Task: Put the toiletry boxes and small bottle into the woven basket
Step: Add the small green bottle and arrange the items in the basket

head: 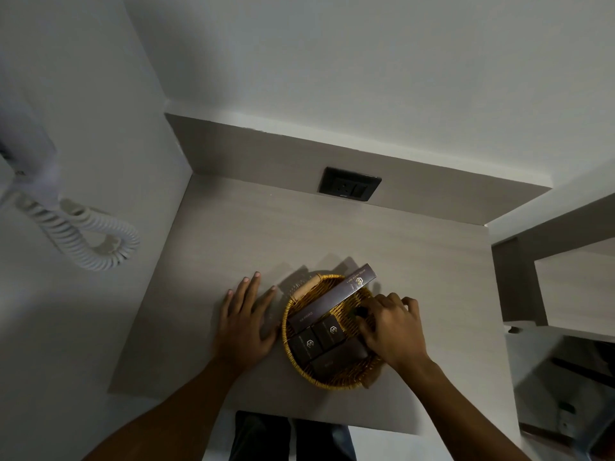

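Note:
A round woven basket (336, 380) sits near the front of the counter. Inside lie several dark brown toiletry boxes: a long one (332, 299) slanting across with its far end over the rim, two small ones (304, 346) (331, 332) side by side, and a flat one (336, 359) at the front. A tan wooden-looking piece (304, 287) rests along the basket's far-left rim. My right hand (392, 331) is over the basket's right side, fingers curled on a small dark object (361, 311), seemingly the bottle, mostly hidden. My left hand (244, 322) lies flat on the counter just left of the basket.
The light wood-grain counter (266, 234) fills a wall nook. A black wall socket (349, 184) sits on the back panel. A white coiled phone cord (86, 234) hangs on the left wall. A shelf unit (549, 277) stands at the right.

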A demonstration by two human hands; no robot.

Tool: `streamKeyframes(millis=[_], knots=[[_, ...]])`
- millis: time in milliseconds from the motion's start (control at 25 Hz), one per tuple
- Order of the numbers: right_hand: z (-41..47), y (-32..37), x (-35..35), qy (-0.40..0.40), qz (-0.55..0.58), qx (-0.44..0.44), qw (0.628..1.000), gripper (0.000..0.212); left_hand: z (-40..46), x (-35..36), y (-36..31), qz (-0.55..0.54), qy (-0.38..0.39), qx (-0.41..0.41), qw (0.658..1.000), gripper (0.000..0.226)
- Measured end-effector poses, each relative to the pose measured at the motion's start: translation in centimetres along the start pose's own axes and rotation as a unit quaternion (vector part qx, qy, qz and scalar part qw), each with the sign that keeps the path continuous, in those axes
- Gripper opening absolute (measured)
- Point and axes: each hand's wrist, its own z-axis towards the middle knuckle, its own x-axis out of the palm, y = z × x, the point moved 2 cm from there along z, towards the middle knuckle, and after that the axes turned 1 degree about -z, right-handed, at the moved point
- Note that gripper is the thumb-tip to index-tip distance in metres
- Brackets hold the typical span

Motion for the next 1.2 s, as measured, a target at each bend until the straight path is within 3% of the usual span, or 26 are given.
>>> streamKeyframes(millis=[320, 480, 520, 600, 680, 800, 960, 1200], knots=[[-0.4, 0.2, 0.2, -0.015, -0.001, 0.008, 1.0, 0.04, 0.1, 0.5, 0.4, 0.009, 0.005, 0.0, 1.0, 0.087], [-2.8, -1.0, -1.7, -0.114, 0.138, 0.108, 0.978, 0.047, -0.1, -0.3, -0.3, 0.01, -0.022, 0.005, 1.0, 0.068], [-4.4, -1.2, -1.7, -0.139, 0.21, 0.164, 0.954, 0.046, -0.2, -0.8, -0.6, -0.006, -0.039, 0.001, 0.999, 0.061], [-7.9, -0.5, -0.8, -0.148, 0.384, 0.309, 0.857, 0.047, 0.5, -2.1, -1.1, -0.086, -0.063, -0.028, 0.994, 0.058], [-10.8, 1.4, 0.9, -0.081, 0.499, 0.412, 0.758, 0.039, 2.1, -3.6, -2.2, -0.144, -0.044, -0.048, 0.987, 0.071], [-12.3, 3.6, 2.3, -0.001, 0.57, 0.44, 0.694, 0.029, 4.4, -5.4, -4.7, -0.134, -0.022, -0.021, 0.991, 0.064], [-11.8, 3.4, 2.4, -0.015, 0.574, 0.406, 0.711, 0.024, 5.1, -5.9, -6.5, -0.115, -0.029, -0.031, 0.992, 0.034], [-9.5, 0.9, 1.4, -0.048, 0.566, 0.363, 0.738, 0.018, 3.8, -7.1, -7.2, -0.068, -0.033, -0.122, 0.99, 0.028]])
